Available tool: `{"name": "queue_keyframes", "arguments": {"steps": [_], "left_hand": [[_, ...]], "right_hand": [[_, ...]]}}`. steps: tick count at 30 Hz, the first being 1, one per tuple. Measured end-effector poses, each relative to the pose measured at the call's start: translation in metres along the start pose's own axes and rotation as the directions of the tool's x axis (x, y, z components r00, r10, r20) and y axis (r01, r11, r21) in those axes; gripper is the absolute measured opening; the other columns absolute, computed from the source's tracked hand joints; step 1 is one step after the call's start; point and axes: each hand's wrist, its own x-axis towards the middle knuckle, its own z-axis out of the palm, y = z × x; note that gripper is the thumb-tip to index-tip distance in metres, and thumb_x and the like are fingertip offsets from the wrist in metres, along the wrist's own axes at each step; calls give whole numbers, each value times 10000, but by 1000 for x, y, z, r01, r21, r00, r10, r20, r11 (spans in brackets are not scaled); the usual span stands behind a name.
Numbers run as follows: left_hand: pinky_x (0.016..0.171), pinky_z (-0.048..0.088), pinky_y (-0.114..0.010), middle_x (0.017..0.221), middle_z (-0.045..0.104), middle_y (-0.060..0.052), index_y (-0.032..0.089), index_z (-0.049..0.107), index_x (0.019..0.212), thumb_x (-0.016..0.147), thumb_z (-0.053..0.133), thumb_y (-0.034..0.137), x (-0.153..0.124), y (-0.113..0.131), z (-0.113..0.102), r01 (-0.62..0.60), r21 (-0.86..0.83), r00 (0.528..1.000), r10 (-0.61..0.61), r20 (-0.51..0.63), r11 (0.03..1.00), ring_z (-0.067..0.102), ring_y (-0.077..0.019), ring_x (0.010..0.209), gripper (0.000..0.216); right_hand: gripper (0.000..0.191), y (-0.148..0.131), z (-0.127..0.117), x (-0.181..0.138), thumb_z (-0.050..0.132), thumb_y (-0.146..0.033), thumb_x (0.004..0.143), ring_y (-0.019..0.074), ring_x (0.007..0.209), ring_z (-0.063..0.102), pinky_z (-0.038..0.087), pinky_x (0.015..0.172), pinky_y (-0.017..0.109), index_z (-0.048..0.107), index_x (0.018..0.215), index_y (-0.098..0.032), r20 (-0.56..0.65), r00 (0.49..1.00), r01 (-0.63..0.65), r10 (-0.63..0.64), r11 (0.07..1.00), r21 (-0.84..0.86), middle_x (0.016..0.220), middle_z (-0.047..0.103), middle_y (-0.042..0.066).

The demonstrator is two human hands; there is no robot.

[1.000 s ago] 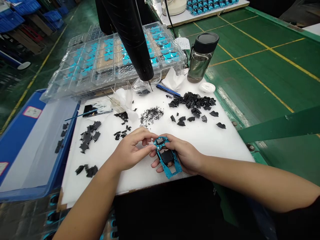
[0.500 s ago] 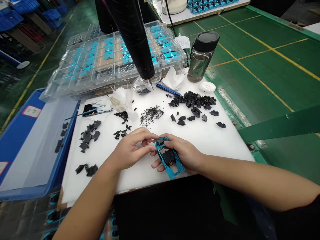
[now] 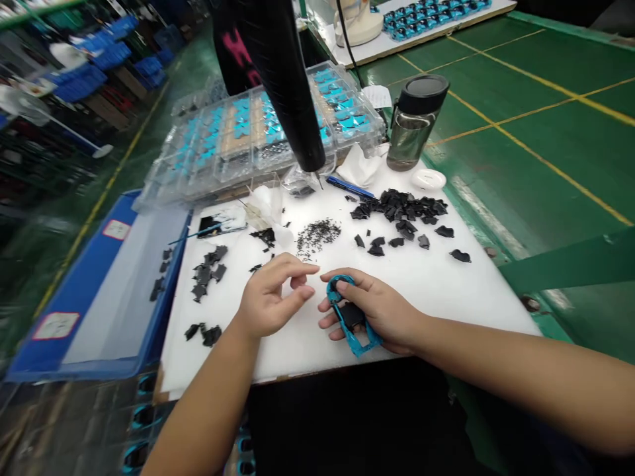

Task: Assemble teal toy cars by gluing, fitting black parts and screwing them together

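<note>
Parted from the blue shell (image 3: 366,344) since the earlier view, the left hand (image 3: 275,297) now lies open, just left of it, fingers loosely curled and gripping nothing. Right hand (image 3: 377,311): grasps the shell alone, fingers wrapped around its edge, tilting it above the near middle of the work board (whether the shell touches the board cannot be told). Black insert (image 3: 352,316): seated within the shell's central opening. A firm hold on the rim leaves the opening exposed and steadies the piece (a judgement from the hand's position, not a measured effect).

Surroundings: white work board (image 3: 446,291) beneath both hands; fine black granules (image 3: 317,237) far of the left hand; heaped black flakes (image 3: 401,208) to the far right; smaller black pieces (image 3: 206,271) to the left. Further off, a clear blister tray (image 3: 262,132) holds blue parts behind the board, partly crossed by a black overhead tool (image 3: 288,86). A lidded glass bottle (image 3: 414,125) stands at the far right corner, and a blue bin (image 3: 94,311) lies along the left edge.
</note>
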Motion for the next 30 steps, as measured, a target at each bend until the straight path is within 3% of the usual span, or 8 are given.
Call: {"name": "queue_keyframes", "arguments": {"steps": [1,3,6,12,20,23,26,30], "left_hand": [[690,510,-304,819,616,-29,232,719,1038,896,643,292,0,-2,-2,10,9,985,-8,-171,1000,585,-149,730,172],[662,500,-285,800,610,-13,214,701,960,919,600,318,3,-8,-7,109,43,862,-73,-501,993,576,-130,685,151],[646,489,-253,849,638,-12,198,653,1016,897,615,333,7,-21,-14,325,101,694,-164,-701,940,567,-115,676,184],[656,443,-276,1114,702,-50,231,569,1183,817,681,367,18,-30,-12,507,407,813,-263,-520,760,576,-160,773,406],[789,476,-386,996,728,-54,225,629,1061,789,690,377,40,-27,-12,569,527,818,-369,-442,631,614,-244,840,318],[780,501,-369,969,703,-54,215,653,1036,801,695,382,42,-25,-11,510,422,830,-300,-470,750,629,-220,826,291],[793,541,-339,988,676,-50,229,627,1172,880,635,424,39,-18,-10,272,124,849,-177,-498,954,660,-185,853,351],[597,553,-275,938,671,-44,250,586,1236,899,633,454,27,-10,-7,73,-308,927,-178,-329,949,671,-155,750,396]], "right_hand": [[282,0,0,0,633,-395,938,192,749,741,620,654,326,572,1160,-233,-9,1000,3,-3,1000,-9,896,704,51],[299,1,0,1,644,-407,928,186,730,734,621,668,338,573,1156,-228,-15,1000,7,-8,1000,-26,898,700,53],[275,2,0,2,638,-403,932,179,718,726,624,693,364,573,1126,-220,-11,1000,10,-11,999,-38,900,693,49],[259,3,-1,3,614,-398,947,186,723,733,619,692,360,564,1129,-220,-18,1000,12,-13,999,-50,902,696,50],[192,2,1,1,576,-347,975,159,666,731,615,712,346,562,1119,-220,-15,1000,21,-21,999,-28,856,698,33],[180,2,0,1,579,-346,973,158,667,733,613,702,333,564,1102,-221,-11,1000,18,-19,999,-34,853,694,30],[168,2,0,2,568,-341,980,160,673,733,613,693,329,562,1098,-221,4,1000,11,-11,999,-38,856,688,29],[166,2,1,2,561,-339,986,145,644,723,607,659,298,563,1103,-221,-21,1000,-19,17,998,-58,839,680,21]]}}
